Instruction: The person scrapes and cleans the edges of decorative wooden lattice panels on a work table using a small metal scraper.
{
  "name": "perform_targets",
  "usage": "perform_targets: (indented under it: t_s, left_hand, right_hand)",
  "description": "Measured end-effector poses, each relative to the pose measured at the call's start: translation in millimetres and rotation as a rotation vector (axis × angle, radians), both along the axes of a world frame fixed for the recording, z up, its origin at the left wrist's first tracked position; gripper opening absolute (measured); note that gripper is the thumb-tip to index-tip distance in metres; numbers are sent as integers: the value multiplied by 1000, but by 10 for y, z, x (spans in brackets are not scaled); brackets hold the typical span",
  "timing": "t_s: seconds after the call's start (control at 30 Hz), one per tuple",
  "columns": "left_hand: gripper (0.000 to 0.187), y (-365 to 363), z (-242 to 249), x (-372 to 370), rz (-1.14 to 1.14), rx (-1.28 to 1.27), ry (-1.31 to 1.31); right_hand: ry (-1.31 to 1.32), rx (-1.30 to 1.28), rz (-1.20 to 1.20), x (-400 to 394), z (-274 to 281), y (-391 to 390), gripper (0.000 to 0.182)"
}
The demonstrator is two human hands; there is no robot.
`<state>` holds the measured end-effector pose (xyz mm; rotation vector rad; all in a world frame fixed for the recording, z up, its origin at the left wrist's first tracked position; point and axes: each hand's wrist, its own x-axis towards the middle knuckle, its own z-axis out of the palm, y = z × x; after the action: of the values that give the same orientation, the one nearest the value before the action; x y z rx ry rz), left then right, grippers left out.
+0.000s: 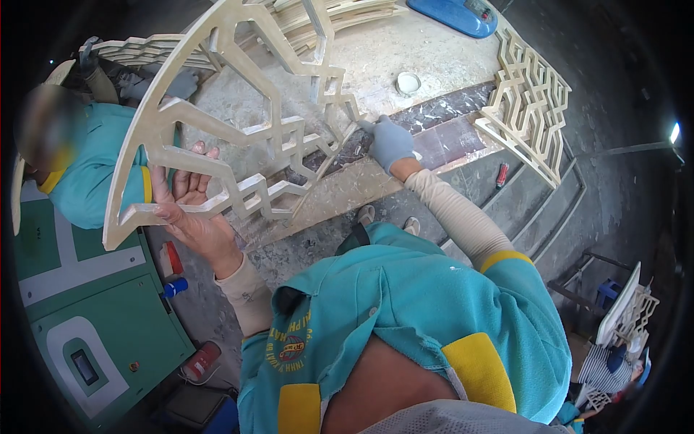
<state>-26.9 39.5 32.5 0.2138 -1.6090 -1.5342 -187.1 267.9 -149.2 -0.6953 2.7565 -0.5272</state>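
My bare left hand (191,199) supports a pale wooden lattice panel (246,134) with a curved outer edge, gripping a bar near its lower left corner. The panel stands tilted on the worktable (340,189). A grey glove covers my right hand (392,142), which is at the panel's right edge. One fingertip there appears to touch the wood, while the other fingers look curled. Whether they hold something small cannot be made out. Beyond this hand, a small round tub of whitish paste (408,84) rests on the tabletop.
Another lattice panel (531,101) lies on the table's right end. Stacked wooden pieces (303,25) and a blue tray (455,16) are at the back. On the left a co-worker in a teal shirt (97,166) works near a green machine (94,318). Metal rails (535,206) run at right.
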Motion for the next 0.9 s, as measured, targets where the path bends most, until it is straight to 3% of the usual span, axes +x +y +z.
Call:
perform_targets:
  t_s: [0.07, 0.27, 0.33, 0.47, 0.57, 0.63, 0.73, 0.87, 0.9]
  left_hand:
    - [94, -13, -13, 11, 1, -11, -4]
    - [94, 1, -2, -26, 9, -13, 15]
    - [95, 10, -2, -16, 9, -22, 17]
    - [94, 23, 8, 18, -6, -9, -1]
    - [93, 82, 22, 8, 0, -1, 11]
    - [92, 137, 56, -28, 24, -1, 35]
    - [89, 255, 115, -75, 34, -20, 25]
    - [84, 360, 205, -139, 23, -36, 20]
    - [83, 416, 250, -172, 10, -68, 31]
  right_hand:
    - [26, 53, -76, 30, -38, -27, 53]
    - [-5, -57, 142, 139, -167, 11, 52]
    - [20, -73, -38, 73, -77, 37, 53]
    - [72, -22, -85, 87, -93, 53, 51]
    - [7, 12, 47, 192, 22, 103, 50]
    - [-222, -64, 120, 151, 44, 213, 44]
    - [-192, -238, 25, 164, -15, 457, 41]
    - [-211, -244, 76, 227, 187, 724, 39]
    - [-94, -216, 117, 313, 198, 762, 44]
